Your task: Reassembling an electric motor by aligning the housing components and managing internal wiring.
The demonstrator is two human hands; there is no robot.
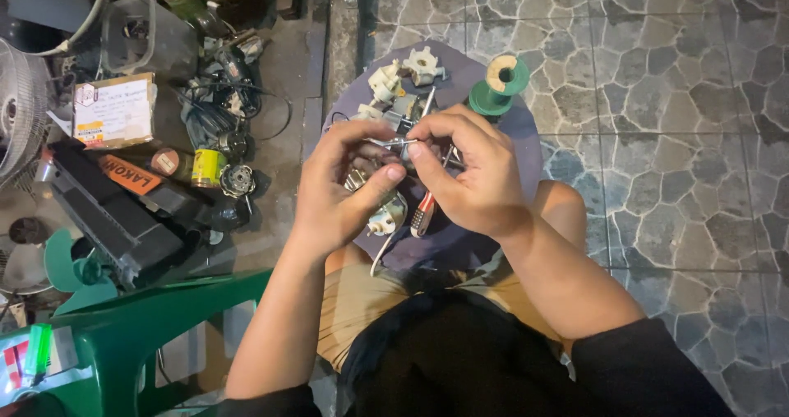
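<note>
**Small motor assembly held in both hands**

Small motor part, metal with pale cream plastic below, mostly hidden under the fingers. Gripped from the left side by the left hand, thumb laid across its front. Thin metal pin or wire end sticking out at the top, pinched by the right hand between thumb and forefinger. White wire trailing down from the plastic base. Held above the lap, over a round purple pad.
</note>
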